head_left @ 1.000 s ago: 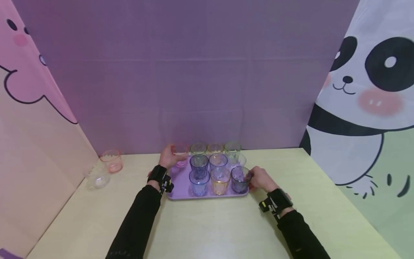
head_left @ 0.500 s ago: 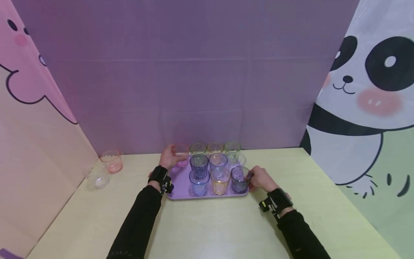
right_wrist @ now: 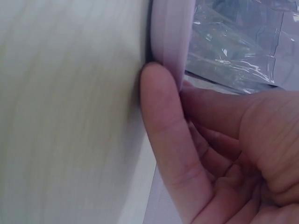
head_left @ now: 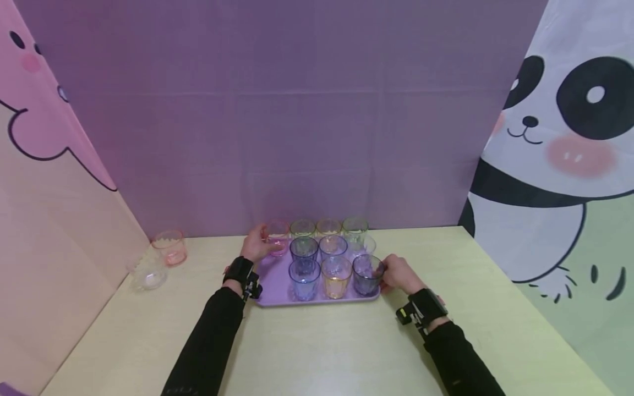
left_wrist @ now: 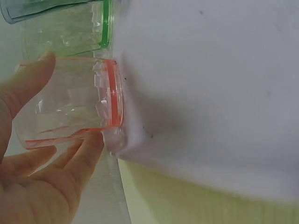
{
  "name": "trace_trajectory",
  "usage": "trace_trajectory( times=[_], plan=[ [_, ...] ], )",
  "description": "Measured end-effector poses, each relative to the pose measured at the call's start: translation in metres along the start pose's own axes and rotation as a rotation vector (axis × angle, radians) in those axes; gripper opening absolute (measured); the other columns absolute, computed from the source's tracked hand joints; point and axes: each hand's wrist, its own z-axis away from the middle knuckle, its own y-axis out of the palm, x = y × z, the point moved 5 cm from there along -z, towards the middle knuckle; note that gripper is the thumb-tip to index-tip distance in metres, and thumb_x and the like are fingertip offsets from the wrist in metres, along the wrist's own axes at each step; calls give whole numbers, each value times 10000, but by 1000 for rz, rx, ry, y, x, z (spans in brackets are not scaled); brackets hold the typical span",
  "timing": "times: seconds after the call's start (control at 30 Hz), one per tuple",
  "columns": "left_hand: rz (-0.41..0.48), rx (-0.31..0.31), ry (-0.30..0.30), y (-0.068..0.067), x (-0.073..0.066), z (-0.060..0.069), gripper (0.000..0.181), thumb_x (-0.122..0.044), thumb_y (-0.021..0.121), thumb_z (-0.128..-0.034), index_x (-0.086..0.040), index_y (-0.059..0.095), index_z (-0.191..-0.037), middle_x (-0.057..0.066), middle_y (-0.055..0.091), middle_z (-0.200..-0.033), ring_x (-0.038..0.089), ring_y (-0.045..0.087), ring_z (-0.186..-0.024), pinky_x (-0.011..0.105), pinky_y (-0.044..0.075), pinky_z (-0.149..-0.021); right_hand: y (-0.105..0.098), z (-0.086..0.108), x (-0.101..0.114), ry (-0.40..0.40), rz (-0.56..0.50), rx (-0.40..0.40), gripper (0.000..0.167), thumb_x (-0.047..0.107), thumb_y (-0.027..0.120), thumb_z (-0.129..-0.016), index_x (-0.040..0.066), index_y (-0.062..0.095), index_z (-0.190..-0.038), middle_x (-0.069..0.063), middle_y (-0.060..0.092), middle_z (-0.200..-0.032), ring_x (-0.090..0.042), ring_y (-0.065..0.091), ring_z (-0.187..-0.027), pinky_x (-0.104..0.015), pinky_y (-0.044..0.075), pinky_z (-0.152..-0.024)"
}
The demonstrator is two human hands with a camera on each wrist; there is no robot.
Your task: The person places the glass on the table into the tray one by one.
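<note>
In the head view a lilac tray (head_left: 271, 279) bears rows of tinted drinking glasses. My left hand (head_left: 255, 246) is at its back left corner. There, thumb and fingers lie on opposite sides of a red-rimmed glass (left_wrist: 70, 109), gripping it; its base is at the tray surface. A green-banded glass (left_wrist: 65, 35) stands beside it in the left wrist view. At the front right corner my right hand (head_left: 399, 274) pinches the tray rim (right_wrist: 170, 35), forefinger underneath and thumb on the upper side. A dark glass (head_left: 367, 279) stands close to that hand.
On the pale wooden table (head_left: 317, 352), left of the tray, stand a reddish glass (head_left: 173, 256) and a clear glass (head_left: 150, 276). A purple wall (head_left: 307, 121) rises behind. Patterned side panels, one with a panda (head_left: 530, 220), flank the table.
My left hand has shifted slightly left and down at the red-rimmed glass, its thumb now lower. The right hand keeps its place at the tray corner. The glasses look unmoved.
</note>
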Motion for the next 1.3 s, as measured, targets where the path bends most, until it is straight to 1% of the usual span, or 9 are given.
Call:
trace_trajectory(
  times=[0.17, 0.4, 0.57, 0.63, 0.73, 0.8, 1.0, 1.17, 1.3],
  plan=[
    [-10, 33, 8, -4, -2, 5, 825, -154, 785, -701, -31, 321, -1372, 239, 477, -1240, 375, 458, -1135, 469, 400, -927, 0, -1, -1, 17, -10, 12, 177, -157, 527, -746, -54, 641, -833, -114, 639, -673, -219, 623, -521, -308, 522, -476],
    [-117, 19, 158, -15, -14, 15, 698, -6, 677, -709, 52, 345, -1320, 286, 508, -1201, 417, 468, -1124, 488, 393, -932, -1, -2, -2, 26, -15, 9, 184, -159, 516, -754, -54, 637, -845, -115, 634, -671, -215, 620, -520, -308, 523, -478],
    [-83, -19, 128, -27, -9, 19, 658, -39, 666, -764, 20, 363, -1346, 268, 493, -1237, 384, 471, -1148, 461, 421, -917, -1, 0, -2, 31, -37, 12, 192, -170, 505, -742, -57, 630, -836, -117, 634, -674, -220, 622, -526, -313, 525, -484],
    [-73, -46, 132, -33, -6, 20, 609, -43, 661, -782, 15, 402, -1330, 254, 505, -1231, 371, 481, -1139, 452, 425, -913, -1, 0, -2, 37, -43, 10, 198, -174, 500, -740, -57, 629, -836, -118, 634, -678, -221, 622, -529, -314, 526, -487],
    [-66, -96, 171, -43, -2, 23, 529, -50, 654, -796, 26, 465, -1284, 240, 534, -1203, 360, 506, -1107, 439, 425, -910, -1, 1, -2, 36, -45, 10, 209, -178, 493, -741, -57, 630, -844, -116, 636, -686, -221, 625, -533, -313, 527, -488],
    [-79, -123, 212, -49, 0, 25, 495, -63, 656, -799, 38, 493, -1256, 233, 552, -1184, 357, 521, -1083, 431, 428, -906, -1, 2, -1, 36, -44, 9, 216, -179, 493, -736, -55, 635, -841, -117, 637, -685, -222, 625, -535, -313, 526, -487],
    [-131, -186, 282, -67, 3, 36, 452, -77, 659, -795, 52, 529, -1209, 225, 577, -1151, 360, 550, -1035, 435, 441, -883, -2, 3, 0, 30, -48, 2, 207, -174, 504, -732, -48, 644, -819, -120, 635, -666, -223, 625, -531, -315, 525, -480],
    [-141, -251, 287, -86, 8, 45, 425, -121, 653, -810, 39, 551, -1190, 211, 591, -1139, 349, 560, -1029, 425, 447, -873, -2, 4, 2, 21, -49, -5, 212, -178, 498, -729, -55, 642, -825, -121, 636, -665, -224, 625, -529, -315, 523, -475],
    [-105, -327, 270, -105, 13, 54, 410, -135, 643, -824, 33, 555, -1188, 208, 585, -1153, 346, 544, -1050, 426, 444, -877, -2, 4, 3, 14, -47, -10, 225, -183, 486, -727, -59, 639, -837, -125, 638, -676, -225, 626, -526, -314, 523, -474]
  ],
)
